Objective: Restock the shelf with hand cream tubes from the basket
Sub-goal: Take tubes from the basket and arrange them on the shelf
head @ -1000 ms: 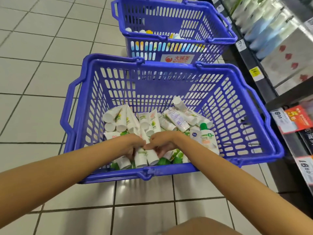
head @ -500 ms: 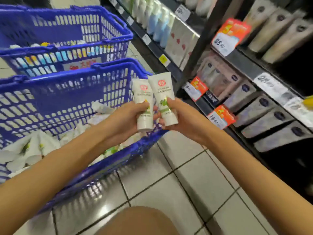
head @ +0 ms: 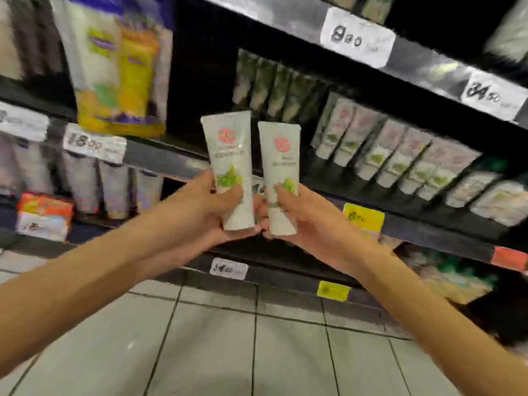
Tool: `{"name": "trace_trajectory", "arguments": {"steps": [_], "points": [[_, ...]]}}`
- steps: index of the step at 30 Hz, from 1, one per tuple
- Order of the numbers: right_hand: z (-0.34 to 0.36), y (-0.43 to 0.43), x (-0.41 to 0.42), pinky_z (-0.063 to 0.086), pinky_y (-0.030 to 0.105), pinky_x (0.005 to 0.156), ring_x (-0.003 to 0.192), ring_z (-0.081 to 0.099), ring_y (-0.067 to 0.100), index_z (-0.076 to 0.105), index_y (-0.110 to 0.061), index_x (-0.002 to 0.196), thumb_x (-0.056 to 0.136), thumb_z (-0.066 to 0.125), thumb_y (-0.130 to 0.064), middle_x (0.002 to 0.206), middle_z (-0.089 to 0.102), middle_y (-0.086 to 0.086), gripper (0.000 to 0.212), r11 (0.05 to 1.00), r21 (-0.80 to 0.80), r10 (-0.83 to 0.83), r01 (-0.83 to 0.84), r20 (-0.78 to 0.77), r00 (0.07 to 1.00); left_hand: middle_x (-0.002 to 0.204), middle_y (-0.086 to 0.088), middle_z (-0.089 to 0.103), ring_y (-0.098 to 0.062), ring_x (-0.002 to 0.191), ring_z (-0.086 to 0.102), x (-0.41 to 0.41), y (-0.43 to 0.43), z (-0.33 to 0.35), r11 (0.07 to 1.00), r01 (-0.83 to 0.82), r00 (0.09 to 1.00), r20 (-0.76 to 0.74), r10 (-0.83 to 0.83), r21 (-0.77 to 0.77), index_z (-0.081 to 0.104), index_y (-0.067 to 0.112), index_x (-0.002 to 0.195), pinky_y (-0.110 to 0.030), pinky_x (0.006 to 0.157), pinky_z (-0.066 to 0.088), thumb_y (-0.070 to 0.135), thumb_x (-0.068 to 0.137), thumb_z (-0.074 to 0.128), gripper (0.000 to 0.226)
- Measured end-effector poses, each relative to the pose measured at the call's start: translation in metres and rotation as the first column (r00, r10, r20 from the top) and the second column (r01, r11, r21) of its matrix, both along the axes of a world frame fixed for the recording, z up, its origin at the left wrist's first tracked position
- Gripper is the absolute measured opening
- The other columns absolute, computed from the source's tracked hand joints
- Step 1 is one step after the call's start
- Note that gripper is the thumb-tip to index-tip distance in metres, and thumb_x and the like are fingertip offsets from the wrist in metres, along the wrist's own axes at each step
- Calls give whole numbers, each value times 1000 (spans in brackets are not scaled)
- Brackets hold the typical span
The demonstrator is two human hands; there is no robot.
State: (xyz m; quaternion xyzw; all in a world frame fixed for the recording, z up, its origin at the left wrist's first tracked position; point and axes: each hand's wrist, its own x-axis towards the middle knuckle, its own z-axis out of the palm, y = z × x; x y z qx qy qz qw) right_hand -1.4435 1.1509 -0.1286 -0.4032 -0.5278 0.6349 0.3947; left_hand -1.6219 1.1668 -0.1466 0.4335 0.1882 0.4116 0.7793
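Pretty blurry, but a stocked shelf (head: 423, 230) is seen up close. In front of it, two hand cream tubes are held upright, side by side. The left tube (head: 231, 155) is clasped low down in the left hand (head: 205, 212) grip, the right tube (head: 281, 161) in the right hand (head: 308, 221) grip, fingers curled round.

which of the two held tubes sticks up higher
The left tube, gripped by the left hand: its top edge stands above that of the right tube in the right hand.
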Motion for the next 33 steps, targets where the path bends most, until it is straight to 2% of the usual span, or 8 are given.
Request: {"name": "trace_trajectory", "arguments": {"steps": [6, 9, 13, 15, 20, 24, 29, 33], "points": [[-12, -19, 107, 54, 25, 62, 76, 64, 17, 57, -9, 110, 79, 52, -25, 93, 68, 7, 35, 963, 22, -270, 270, -9, 963, 104, 5, 71, -10, 97, 67, 99, 12, -3, 993, -29, 952, -299, 63, 117, 53, 25, 115, -26, 82, 56, 13, 88, 53, 30], [5, -1, 152, 54, 26, 80, 95, 66, 10, 62, -26, 104, 75, 59, -39, 103, 70, -6, 32, 847, 295, -513, 443, 231, 827, 114, 8, 65, -1, 98, 64, 128, 36, 9, 984, -95, 938, -317, 140, 154, 50, 26, 119, -15, 76, 55, 13, 89, 52, 33], [18, 46, 180, 45, 4, 66, 80, 62, -8, 63, -25, 98, 84, 65, -25, 89, 67, -19, 14, 663, 521, -724, 537, 265, 637, 126, 6, 57, -1, 108, 56, 165, 83, 24, 900, -219, 844, -390, 369, 378, 42, 18, 132, -9, 79, 49, 8, 91, 51, 43], [12, 70, 185, 44, 3, 63, 77, 59, -2, 63, -13, 102, 83, 66, -15, 91, 64, -10, 20, 633, 566, -755, 529, 299, 583, 129, -2, 54, -12, 119, 50, 184, 103, 22, 870, -246, 799, -418, 431, 428, 42, 13, 132, -18, 90, 42, 2, 89, 52, 45], [-6, 103, 186, 34, -2, 56, 86, 53, 8, 60, -4, 110, 84, 66, -13, 99, 59, -3, 29, 631, 637, -765, 443, 414, 493, 134, -5, 51, -18, 123, 47, 216, 137, 11, 792, -175, 646, -539, 540, 584, 40, 15, 135, -23, 92, 36, 8, 89, 55, 49], [-9, 115, 183, 30, 11, 67, 108, 57, 24, 56, -4, 115, 86, 64, -20, 117, 63, 11, 34, 616, 649, -784, 446, 453, 424, 136, -5, 50, -20, 126, 45, 225, 150, 10, 774, -153, 596, -568, 568, 614, 40, 15, 134, -31, 102, 37, 14, 89, 57, 48], [-15, 111, 181, 41, 25, 77, 103, 60, 27, 55, -6, 109, 80, 71, -23, 110, 64, 12, 38, 606, 623, -795, 494, 486, 363, 128, -9, 50, -21, 114, 51, 231, 148, 4, 695, -225, 421, -575, 702, 683, 44, 10, 123, -23, 87, 37, 16, 78, 71, 53], [-13, 119, 176, 39, 25, 73, 102, 60, 26, 57, -7, 108, 81, 69, -28, 109, 65, 11, 37, 635, 590, -762, 499, 585, 277, 121, -10, 54, -22, 111, 52, 234, 150, 3, 661, -216, 369, -567, 737, 719, 48, 7, 113, -23, 83, 37, 16, 80, 69, 40]]}}
